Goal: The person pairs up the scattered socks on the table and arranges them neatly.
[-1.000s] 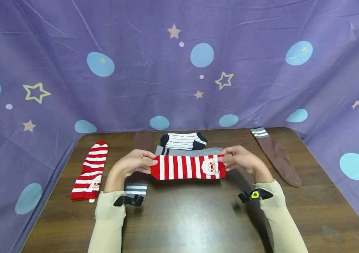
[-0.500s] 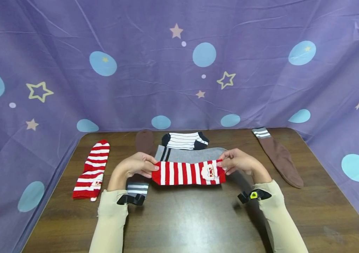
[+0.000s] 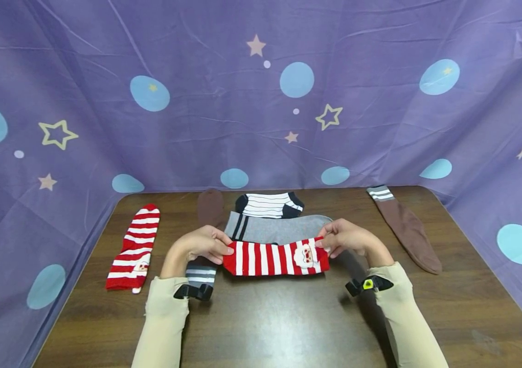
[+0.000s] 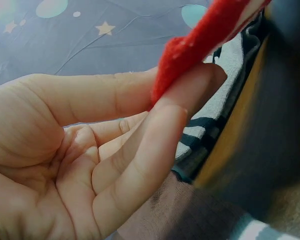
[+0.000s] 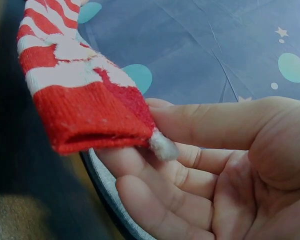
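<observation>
A red and white striped sock (image 3: 270, 258) with a Santa face near its cuff is stretched sideways between both hands, above the table. My left hand (image 3: 203, 244) pinches its red toe end between thumb and fingers, also plain in the left wrist view. At the cuff end, beside the Santa face, my right hand (image 3: 345, 239) pinches the sock; the right wrist view shows the cuff opening and a small white pompom (image 5: 164, 146) by the fingers. Just behind lies a grey sock (image 3: 284, 229) with black bands, its near edge partly covered by the striped one.
A matching striped sock (image 3: 134, 248) lies at the left of the wooden table (image 3: 270, 327). One brown sock (image 3: 211, 207) is partly hidden behind the left hand; another brown sock (image 3: 405, 230) lies at right. A white and black ankle sock (image 3: 267, 205) sits at the back, before a purple curtain (image 3: 196, 128).
Both hands have lowered the striped sock and brought it nearer the person, uncovering more of the grey sock behind. The pinch at each end stays the same.
</observation>
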### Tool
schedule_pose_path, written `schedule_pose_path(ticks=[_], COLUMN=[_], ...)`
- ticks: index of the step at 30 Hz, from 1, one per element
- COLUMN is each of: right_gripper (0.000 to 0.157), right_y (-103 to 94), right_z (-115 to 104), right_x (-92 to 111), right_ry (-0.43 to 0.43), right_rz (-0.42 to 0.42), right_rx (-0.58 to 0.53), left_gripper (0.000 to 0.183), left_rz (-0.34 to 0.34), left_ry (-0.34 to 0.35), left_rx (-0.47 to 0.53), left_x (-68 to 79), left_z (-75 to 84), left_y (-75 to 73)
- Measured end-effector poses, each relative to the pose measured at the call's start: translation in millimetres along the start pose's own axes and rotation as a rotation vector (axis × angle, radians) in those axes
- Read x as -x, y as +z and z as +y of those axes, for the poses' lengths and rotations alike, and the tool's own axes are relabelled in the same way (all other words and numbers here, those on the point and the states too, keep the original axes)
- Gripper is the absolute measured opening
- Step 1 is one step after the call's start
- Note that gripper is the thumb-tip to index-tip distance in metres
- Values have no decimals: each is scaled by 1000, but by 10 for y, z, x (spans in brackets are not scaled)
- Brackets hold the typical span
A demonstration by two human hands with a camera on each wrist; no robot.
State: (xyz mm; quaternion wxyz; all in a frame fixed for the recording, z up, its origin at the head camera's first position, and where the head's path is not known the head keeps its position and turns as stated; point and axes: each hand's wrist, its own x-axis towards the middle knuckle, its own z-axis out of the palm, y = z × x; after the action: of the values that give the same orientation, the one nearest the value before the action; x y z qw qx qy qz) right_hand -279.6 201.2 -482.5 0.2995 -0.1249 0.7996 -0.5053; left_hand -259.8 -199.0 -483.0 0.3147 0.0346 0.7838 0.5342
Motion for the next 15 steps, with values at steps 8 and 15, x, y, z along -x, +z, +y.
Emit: schedule_pose_path(ticks=[8,15], right_gripper=[16,16], right_y=[11,58], right_z=[9,44], right_x=[-4,-50], right_ry=[1,29], right_rz=[-20,-14], right_rx=[31,53], left_gripper=[27,29], left_rz=[7,60], left_ry=[-14,-41], left_rx=[-17,-49], left_x=[7,1], left_z=[7,17], left_y=[14,60])
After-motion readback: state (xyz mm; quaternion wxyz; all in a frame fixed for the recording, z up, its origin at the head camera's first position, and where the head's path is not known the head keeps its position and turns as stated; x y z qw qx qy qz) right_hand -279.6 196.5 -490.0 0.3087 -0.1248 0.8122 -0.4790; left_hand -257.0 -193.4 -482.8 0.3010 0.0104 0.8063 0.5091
